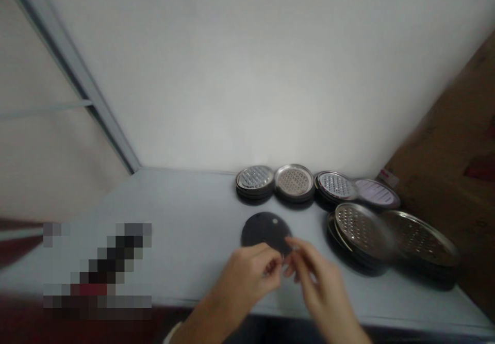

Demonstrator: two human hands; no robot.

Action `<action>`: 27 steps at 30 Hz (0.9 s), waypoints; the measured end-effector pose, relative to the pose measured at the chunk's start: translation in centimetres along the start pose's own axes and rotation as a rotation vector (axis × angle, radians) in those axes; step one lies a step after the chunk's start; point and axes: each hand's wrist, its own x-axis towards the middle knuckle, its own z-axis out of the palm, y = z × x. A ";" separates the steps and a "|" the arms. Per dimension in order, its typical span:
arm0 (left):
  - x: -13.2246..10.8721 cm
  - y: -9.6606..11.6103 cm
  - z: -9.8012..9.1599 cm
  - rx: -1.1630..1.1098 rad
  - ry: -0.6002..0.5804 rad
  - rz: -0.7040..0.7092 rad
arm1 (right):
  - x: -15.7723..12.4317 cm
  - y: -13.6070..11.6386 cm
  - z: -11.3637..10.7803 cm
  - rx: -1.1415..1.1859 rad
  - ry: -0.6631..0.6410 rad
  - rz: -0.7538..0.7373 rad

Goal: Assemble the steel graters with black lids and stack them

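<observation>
The left hand [255, 269] and the right hand [319, 274] come together just above the near edge of a dark disc [263, 230] that lies flat on the pale table [185, 220], a little apart from the stacks. In each grip the fingers are bent and the tips drawn in near the other hand's, an arrangement that suits handling something small from two sides; blur hides whether either one pinches anything, and I cannot tell if the tiny glint [282, 257] between them is an object. The disc sits directly in front of the person, probably because both hands reach it easily there. Beyond it, a left stack [255, 178], a middle stack [294, 180] and a right stack [335, 185] of round metal grater plates stand side by side near the wall [247, 65], presumably pushed back to leave working room. A front stack [358, 228] and a larger stack [421, 241] stand to the right, the front one's top plate tilted. Piling flat plates this way likely saves space. At the back right, a lilac disc [376, 193] carries dark lines, printed or cut, and a small white-and-pink packet [388, 177] may bear a label; no brand or writing can be read on either.
</observation>
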 end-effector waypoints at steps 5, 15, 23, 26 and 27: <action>-0.2 -0.2 -0.2 0.165 -0.052 0.081 | -0.4 -0.7 0.1 -0.056 -0.075 0.015; -0.3 -0.3 0.3 0.363 0.060 0.215 | -0.5 -1.6 0.0 -0.218 -0.076 -0.107; -0.5 -0.4 0.8 0.466 0.078 0.245 | -0.8 -1.5 0.2 -0.282 -0.103 -0.105; -0.5 -0.4 1.1 0.435 0.079 0.223 | -0.7 -1.6 0.2 -0.232 -0.078 -0.105; -0.4 -0.3 1.0 0.380 0.083 0.200 | -0.6 -1.7 0.1 -0.194 -0.057 -0.103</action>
